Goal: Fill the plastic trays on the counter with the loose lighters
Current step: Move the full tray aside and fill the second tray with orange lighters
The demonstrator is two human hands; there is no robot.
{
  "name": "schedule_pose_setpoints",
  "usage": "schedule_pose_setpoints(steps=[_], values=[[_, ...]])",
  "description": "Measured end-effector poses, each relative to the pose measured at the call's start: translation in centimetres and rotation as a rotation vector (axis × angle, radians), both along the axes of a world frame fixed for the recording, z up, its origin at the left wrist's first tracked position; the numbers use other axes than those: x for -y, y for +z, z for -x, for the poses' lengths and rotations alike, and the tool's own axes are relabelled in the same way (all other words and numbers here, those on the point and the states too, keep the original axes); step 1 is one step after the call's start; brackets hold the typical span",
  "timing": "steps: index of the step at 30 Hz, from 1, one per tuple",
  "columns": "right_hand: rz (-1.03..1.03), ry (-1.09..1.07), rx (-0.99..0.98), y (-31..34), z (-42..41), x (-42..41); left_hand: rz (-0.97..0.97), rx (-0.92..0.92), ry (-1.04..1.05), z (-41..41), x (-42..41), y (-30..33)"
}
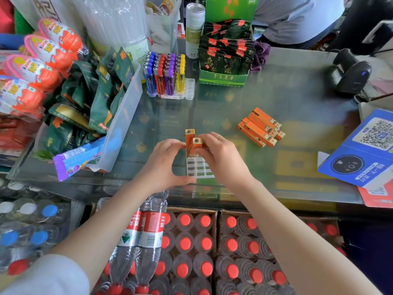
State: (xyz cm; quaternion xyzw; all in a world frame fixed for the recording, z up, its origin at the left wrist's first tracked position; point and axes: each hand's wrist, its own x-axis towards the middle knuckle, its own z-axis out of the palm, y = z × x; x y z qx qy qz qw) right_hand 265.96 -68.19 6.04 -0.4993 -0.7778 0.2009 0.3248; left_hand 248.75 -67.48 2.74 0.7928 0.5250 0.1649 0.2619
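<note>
Lighters (192, 143): two orange ones, held over the clear tray (198, 168) on the table (276, 99). Left hand (164, 159) & right hand (221, 155) each pinch one w/ fingers. Small, light, hard, prob. slick; grip the flat sides. More lie loose (260, 127) nearby.

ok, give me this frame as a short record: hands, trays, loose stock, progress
left hand: steadies an upright orange lighter
right hand: holds a second orange lighter, tilted
near tray: clear, most slots empty
far tray: blue, red, purple and yellow lighters, right-hand column empty
loose pile: orange lighters lying flat on the counter, right of the hands
progress: near tray barely started
</note>
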Motion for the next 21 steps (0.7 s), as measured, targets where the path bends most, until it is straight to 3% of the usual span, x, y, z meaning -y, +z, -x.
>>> schedule_pose_setpoints(steps=[11,16,18,21], values=[[-0.151,-0.125,0.266,-0.1,1.7,0.5,-0.018,-0.009,-0.006,-0.1,0.0,0.1],[-0.154,-0.259,0.189,0.2,1.2,0.4,0.008,-0.012,0.002,-0.2,0.0,0.4],[-0.072,-0.236,0.128,0.7,0.8,0.4,0.013,-0.016,0.003,-0.2,0.0,0.5],[-0.206,-0.144,0.149,1.4,0.7,0.1,0.020,-0.027,0.002,-0.2,0.0,0.5]])
